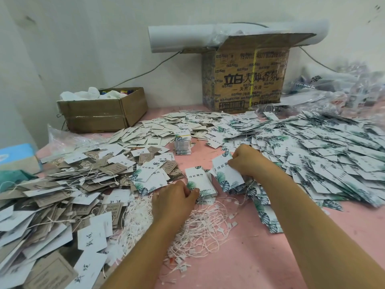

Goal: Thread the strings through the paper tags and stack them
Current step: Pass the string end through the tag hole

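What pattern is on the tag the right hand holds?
Green and blue-grey palm leaves on the white tag, clearest in the head view.

Matt paper tags (pixel 228 176), thin strings (pixel 200 232) perhaps plastic-tipped, rough cardboard boxes (pixel 245 80).

Left grip (pixel 175 198): my bare hand, with rounded knuckles.
Right grip (pixel 245 161): my bare hand also.
Left forearm (pixel 141 253): bare from the wrist to the lower edge of view.
Right forearm (pixel 308 222): bare the same, smooth, looking wider toward the lower edge.

Packing workshop: tag heaps (pixel 325 147), cartons (pixel 245 80).
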